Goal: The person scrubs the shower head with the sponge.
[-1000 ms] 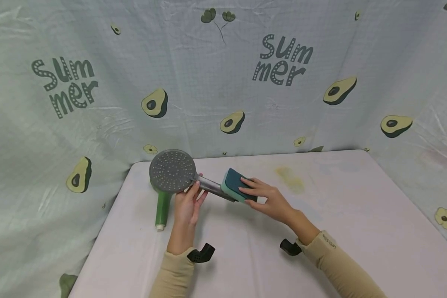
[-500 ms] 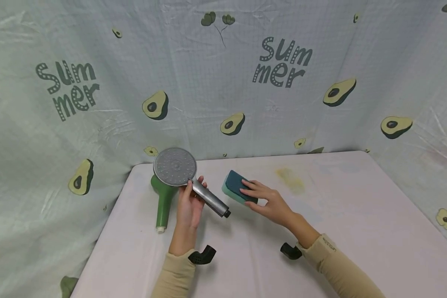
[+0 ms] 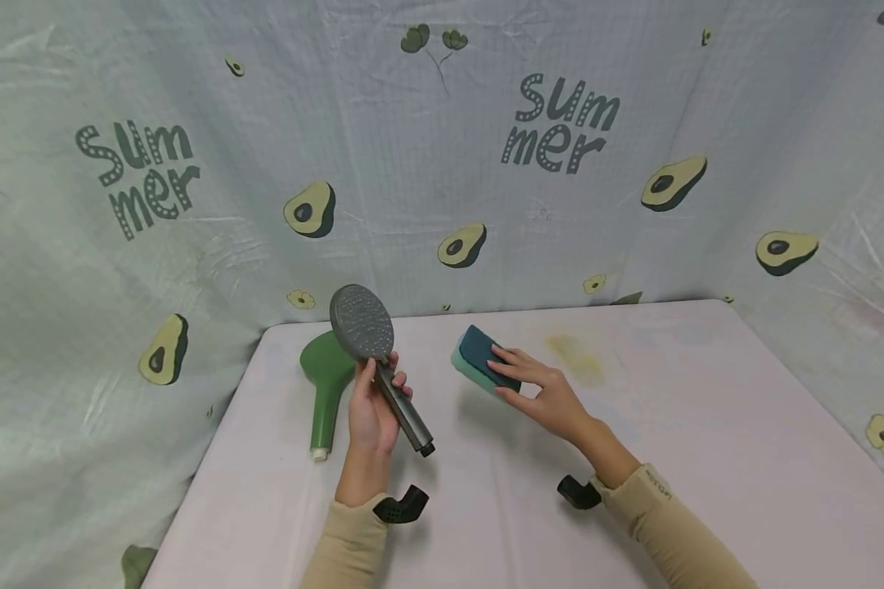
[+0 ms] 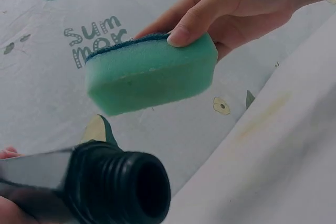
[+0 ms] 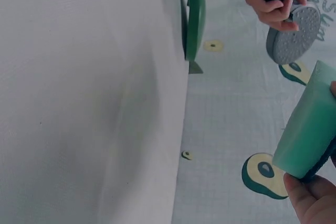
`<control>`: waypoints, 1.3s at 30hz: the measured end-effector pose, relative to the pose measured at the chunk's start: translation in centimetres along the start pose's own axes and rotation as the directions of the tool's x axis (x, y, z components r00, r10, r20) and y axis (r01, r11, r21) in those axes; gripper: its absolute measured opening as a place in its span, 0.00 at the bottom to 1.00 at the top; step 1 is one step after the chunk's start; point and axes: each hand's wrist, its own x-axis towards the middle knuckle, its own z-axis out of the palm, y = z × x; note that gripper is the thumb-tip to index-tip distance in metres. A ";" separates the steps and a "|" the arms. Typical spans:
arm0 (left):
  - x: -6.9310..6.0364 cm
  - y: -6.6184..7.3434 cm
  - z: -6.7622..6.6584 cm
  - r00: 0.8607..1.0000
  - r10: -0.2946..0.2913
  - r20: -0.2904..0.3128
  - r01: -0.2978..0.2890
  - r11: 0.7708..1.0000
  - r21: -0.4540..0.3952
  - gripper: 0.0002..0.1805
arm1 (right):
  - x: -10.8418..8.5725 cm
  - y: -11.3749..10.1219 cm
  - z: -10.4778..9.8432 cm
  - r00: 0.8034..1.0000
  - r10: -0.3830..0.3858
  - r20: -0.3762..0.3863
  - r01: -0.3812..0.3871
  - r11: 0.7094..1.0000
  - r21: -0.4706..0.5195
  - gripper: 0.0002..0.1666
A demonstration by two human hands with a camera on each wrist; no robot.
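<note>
My left hand (image 3: 373,417) grips a grey handheld shower head (image 3: 363,321) by its handle, just below the round face. The handle slants down to the right, and its black threaded end (image 4: 126,184) shows large in the left wrist view. In my right hand (image 3: 548,397) is a sponge (image 3: 479,360), pinched between thumb and fingers. Its teal foam and dark blue scouring side both show. The sponge is held above the table, apart from the shower head. In the right wrist view, part of the right hand lies outside the frame.
A green shower head-shaped object (image 3: 328,388) with a white end lies on the table, left of my left hand. The pinkish-white table (image 3: 678,425) has a yellowish stain. Behind it hangs a curtain (image 3: 383,164) printed with avocados.
The shower head has turned in my left hand, its handle swinging downward and its face tilting right. The sponge has come off the handle and moved slightly right with my right hand.
</note>
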 end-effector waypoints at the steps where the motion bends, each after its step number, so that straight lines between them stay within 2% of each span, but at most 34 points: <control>1: 0.0 0.0 0.0 1.000 0.000 0.011 0.000 1.000 0.001 0.19 | 0.0 0.0 -0.1 1.000 0.004 -0.002 -0.004 1.000 0.001 0.27; 4: 0.2 0.1 -0.2 0.999 -0.029 0.021 0.030 0.999 -0.024 0.25 | 0.0 0.0 -0.2 1.000 0.009 0.000 -0.009 1.000 0.006 0.27; 9: 0.4 0.3 -0.3 0.998 -0.058 -0.023 0.056 0.996 -0.064 0.30 | 0.1 0.1 -0.3 1.000 0.002 0.006 -0.002 1.000 0.011 0.27; 12: 0.4 0.3 -0.3 0.998 -0.054 -0.045 0.052 0.998 -0.047 0.32 | 0.2 0.1 -0.2 1.000 -0.001 0.016 0.000 1.000 0.012 0.27; 18: 0.1 0.1 -0.4 0.994 -0.095 -0.056 0.094 0.995 -0.024 0.23 | 0.2 0.1 0.1 1.000 -0.003 0.024 0.003 1.000 -0.003 0.27; 22: -0.1 -0.1 -0.2 0.990 -0.117 -0.074 0.116 0.993 -0.022 0.17 | 0.2 -0.4 0.4 0.998 -0.054 0.033 0.054 0.998 -0.011 0.28; 27: -0.1 -0.4 0.3 0.987 -0.092 -0.131 0.085 0.995 -0.053 0.26 | 0.5 -1.3 1.0 0.987 -0.143 0.075 0.146 0.989 -0.030 0.29; 31: -0.1 -0.8 0.5 0.983 -0.066 -0.169 0.055 0.996 -0.071 0.33 | 0.6 -1.7 1.6 0.980 -0.164 0.114 0.170 0.984 -0.045 0.27; 35: -0.1 -1.0 0.5 0.982 -0.046 -0.181 0.035 0.997 -0.062 0.30 | 0.6 -1.7 2.0 0.968 -0.201 0.147 0.218 0.970 -0.110 0.28; 39: -0.1 -0.9 0.4 0.979 -0.062 -0.194 0.048 0.996 -0.074 0.26 | 0.4 -1.5 2.3 0.956 -0.239 0.172 0.270 0.944 -0.189 0.30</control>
